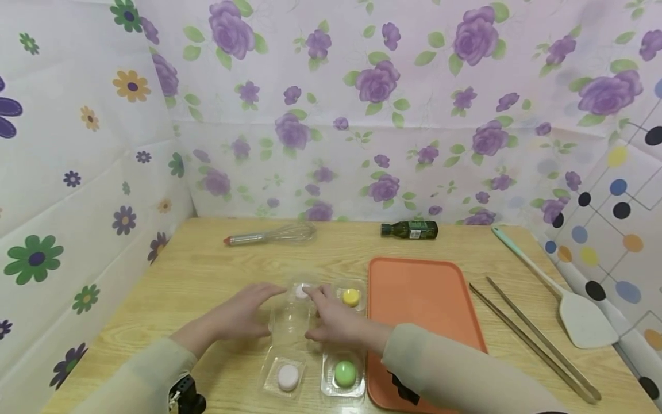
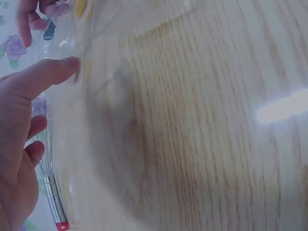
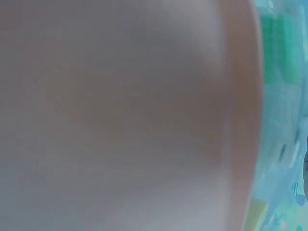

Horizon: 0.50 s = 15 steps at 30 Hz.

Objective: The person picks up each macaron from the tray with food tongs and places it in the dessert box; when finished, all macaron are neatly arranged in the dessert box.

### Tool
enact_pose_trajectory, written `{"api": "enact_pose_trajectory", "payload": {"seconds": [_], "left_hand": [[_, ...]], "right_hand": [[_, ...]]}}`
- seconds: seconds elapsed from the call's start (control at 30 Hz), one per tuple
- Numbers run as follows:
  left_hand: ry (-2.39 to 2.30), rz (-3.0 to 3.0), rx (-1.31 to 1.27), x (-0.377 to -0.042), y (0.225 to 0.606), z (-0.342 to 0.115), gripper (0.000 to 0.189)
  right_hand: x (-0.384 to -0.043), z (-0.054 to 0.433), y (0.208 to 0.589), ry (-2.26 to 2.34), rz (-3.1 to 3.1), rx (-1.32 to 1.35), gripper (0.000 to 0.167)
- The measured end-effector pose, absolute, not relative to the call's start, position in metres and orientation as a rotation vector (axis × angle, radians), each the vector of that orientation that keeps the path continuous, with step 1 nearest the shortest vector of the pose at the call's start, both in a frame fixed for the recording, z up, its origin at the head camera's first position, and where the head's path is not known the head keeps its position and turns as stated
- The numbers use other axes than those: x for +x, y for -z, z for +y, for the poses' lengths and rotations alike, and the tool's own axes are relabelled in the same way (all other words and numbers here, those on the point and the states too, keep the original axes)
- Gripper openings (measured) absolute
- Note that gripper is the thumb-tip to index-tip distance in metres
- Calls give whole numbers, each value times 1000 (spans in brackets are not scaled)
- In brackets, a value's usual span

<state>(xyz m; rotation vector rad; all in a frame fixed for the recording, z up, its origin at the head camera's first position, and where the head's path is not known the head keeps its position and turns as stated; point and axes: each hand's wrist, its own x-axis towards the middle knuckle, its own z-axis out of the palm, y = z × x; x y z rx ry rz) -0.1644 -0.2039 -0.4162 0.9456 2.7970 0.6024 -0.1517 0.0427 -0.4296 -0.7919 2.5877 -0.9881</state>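
Note:
Between my two hands lies a clear plastic box (image 1: pixel 291 323), its lid folded open toward me, with a small pale round cake-like piece (image 1: pixel 300 291) in its far half. My left hand (image 1: pixel 240 313) is at the box's left side, thumb and fingers spread apart; in the left wrist view one extended fingertip (image 2: pixel 72 61) reaches the clear plastic. On the right side, my right hand (image 1: pixel 336 319) has its index finger stretched over the pale piece's edge and its thumb near the box's side. Its own wrist view is mostly filled by blurred skin.
Nearby stand clear boxes with a yellow piece (image 1: pixel 350 297), a green piece (image 1: pixel 345 374) and another pale piece (image 1: pixel 288 378). An orange tray (image 1: pixel 414 299) lies right of them. Farther out are a whisk (image 1: pixel 274 234), dark bottle (image 1: pixel 410 230), metal tongs (image 1: pixel 538 339) and white spatula (image 1: pixel 584 319).

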Motion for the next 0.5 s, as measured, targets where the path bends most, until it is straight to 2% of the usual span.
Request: {"api": "enact_pose_trajectory", "payload": {"seconds": [0.5], "left_hand": [[-705,2845,1002,-162,408,-199,93]], "right_hand": [[-162,53,420,1129,2484,-889,90]]}}
